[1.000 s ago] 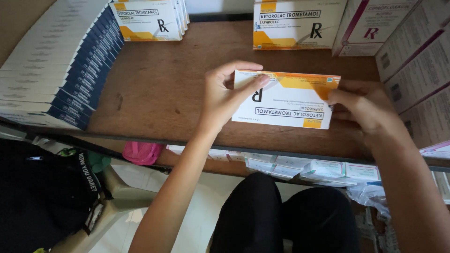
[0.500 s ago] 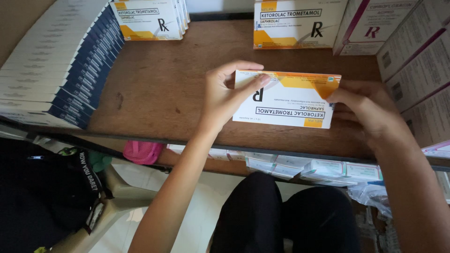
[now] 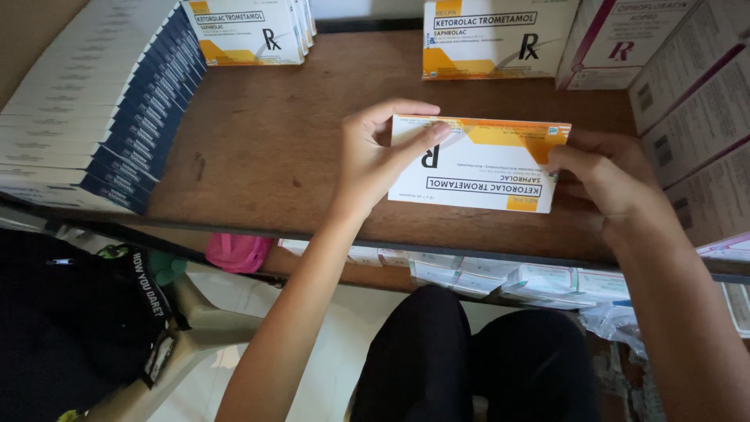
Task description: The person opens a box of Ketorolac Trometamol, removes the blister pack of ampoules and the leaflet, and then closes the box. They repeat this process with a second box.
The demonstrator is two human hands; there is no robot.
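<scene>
Left hand (image 3: 375, 160) comes up from the near edge, fingers curled over the left end of one flat white-and-orange cardboard medicine box (image 3: 478, 166) held just above the brown wooden shelf (image 3: 266, 148), and right hand (image 3: 605, 176) pinches its right end, two hands, one box.

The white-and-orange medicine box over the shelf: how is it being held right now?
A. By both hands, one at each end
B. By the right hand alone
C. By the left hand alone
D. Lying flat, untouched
A: the left hand grips the left end of the white-and-orange medicine box and the right hand grips its right end, above the wooden shelf.
</scene>
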